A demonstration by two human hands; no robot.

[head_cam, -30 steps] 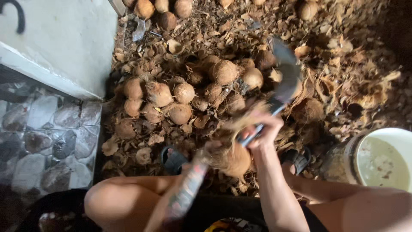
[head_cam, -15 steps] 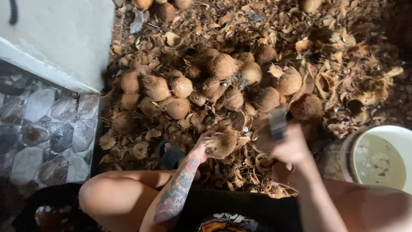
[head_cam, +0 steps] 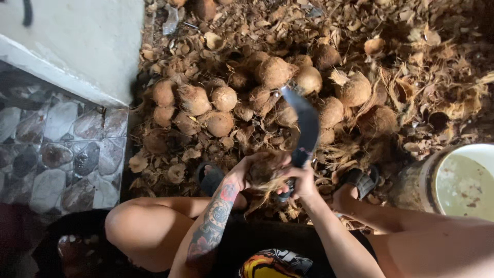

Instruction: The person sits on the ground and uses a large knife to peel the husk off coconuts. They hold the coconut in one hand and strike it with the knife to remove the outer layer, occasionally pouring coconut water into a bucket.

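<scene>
Coconut [head_cam: 265, 169] sat low in the head view, cupped from the left by the left hand [head_cam: 242, 175], whose fingers curled round its fibrous husk just in front of the knees. Right beside it, the right hand [head_cam: 298, 183] was closed tight around the dark handle of a heavy curved blade [head_cam: 304, 126], which rose upward and away from the nut, its tip over the heap of husked coconuts [head_cam: 242, 98] beyond. Husk scraps [head_cam: 411, 77] covered the ground all around, a black sandal [head_cam: 208, 177] showed on the left foot and another [head_cam: 360, 180] on the right, and a white bucket [head_cam: 481, 152] of cloudy liquid stood at the right edge, with a stone-patterned floor [head_cam: 56, 149] off to the left.

Risk looked plain enough: the holding fingers lay very near the blade's path, so a slightly off swing, or the round nut rolling in the palm, could likely bring the edge onto the left hand. Bare knees close by seemed exposed too, should the blade glance off the husk.
</scene>
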